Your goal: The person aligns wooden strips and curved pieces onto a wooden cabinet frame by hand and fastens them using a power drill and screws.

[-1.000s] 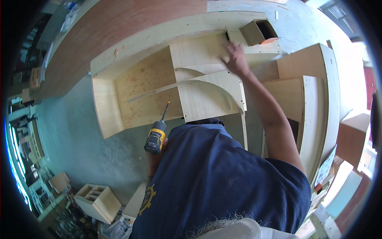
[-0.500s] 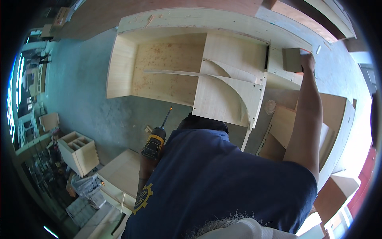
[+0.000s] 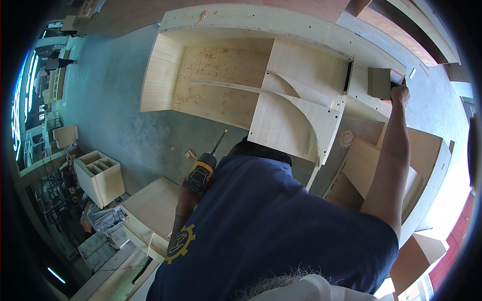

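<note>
**Across the workshop floor: pale cabinet, brown box, drill in your left hand**

Ahead of you lies the pale wooden cabinet, an open bay at its left and flat panels at its right. To your right sits a second cabinet, near the first one's end. Beside your left forearm is a low wooden unit, and further left a compartmented wooden box. An arched board stands over the flat panels, its thin strip reaching across the open bay.

The brown box rests on the far right end of the cabinet's long rail, its open end turned right. Your right hand is at that end; the fingers are hidden, so you can't be told whether they grip anything.

Your left hand is wrapped around the black-and-yellow drill, its bit pointing towards the cabinet but apart from it. Near the drill, a small wood block lies on the floor. Wood shavings dot the rail's left part.
</note>
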The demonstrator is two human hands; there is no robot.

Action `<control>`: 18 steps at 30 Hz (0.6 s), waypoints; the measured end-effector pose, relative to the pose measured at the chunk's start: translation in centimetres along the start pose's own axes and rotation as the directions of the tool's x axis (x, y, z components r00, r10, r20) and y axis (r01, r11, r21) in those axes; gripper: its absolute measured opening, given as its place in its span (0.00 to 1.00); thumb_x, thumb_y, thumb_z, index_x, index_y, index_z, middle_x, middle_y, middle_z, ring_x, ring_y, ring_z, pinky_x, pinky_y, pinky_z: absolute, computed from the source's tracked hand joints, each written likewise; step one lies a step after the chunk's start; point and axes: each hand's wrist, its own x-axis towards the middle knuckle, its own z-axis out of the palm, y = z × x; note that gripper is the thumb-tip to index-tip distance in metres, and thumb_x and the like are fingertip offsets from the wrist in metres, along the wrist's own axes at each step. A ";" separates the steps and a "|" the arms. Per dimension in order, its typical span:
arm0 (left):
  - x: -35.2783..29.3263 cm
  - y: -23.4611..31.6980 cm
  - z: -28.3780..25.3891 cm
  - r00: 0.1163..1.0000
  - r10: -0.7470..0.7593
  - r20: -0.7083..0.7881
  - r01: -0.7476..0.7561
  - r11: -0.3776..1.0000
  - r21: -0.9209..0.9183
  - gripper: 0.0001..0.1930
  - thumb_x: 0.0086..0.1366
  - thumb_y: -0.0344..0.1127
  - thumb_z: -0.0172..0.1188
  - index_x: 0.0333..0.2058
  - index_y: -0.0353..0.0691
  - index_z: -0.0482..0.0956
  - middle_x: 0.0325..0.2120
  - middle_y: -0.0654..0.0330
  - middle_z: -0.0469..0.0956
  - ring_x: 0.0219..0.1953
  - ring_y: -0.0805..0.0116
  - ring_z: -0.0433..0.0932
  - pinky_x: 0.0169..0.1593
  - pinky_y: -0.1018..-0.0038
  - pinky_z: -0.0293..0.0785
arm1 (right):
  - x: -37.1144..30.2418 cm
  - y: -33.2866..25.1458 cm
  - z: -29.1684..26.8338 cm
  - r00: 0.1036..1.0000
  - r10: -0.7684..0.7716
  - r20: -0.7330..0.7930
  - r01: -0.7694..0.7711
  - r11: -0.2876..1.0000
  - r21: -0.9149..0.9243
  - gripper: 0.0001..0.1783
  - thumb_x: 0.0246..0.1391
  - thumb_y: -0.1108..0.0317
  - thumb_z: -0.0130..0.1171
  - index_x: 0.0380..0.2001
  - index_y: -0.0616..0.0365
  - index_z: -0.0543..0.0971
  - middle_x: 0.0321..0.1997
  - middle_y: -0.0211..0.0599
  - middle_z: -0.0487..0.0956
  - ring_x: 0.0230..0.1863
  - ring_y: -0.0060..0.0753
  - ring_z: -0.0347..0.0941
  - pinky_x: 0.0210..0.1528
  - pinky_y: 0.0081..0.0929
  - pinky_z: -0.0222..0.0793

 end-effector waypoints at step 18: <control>-15.0 1.9 -0.6 0.790 -0.437 -0.429 -0.290 0.349 -0.891 0.24 0.58 0.36 0.73 0.53 0.38 0.82 0.38 0.46 0.88 0.43 0.45 0.88 0.50 0.61 0.83 | 2.7 2.6 2.3 0.957 -0.166 -0.239 0.185 0.981 0.058 0.22 0.70 0.55 0.49 0.58 0.48 0.83 0.54 0.52 0.85 0.56 0.54 0.82 0.57 0.55 0.76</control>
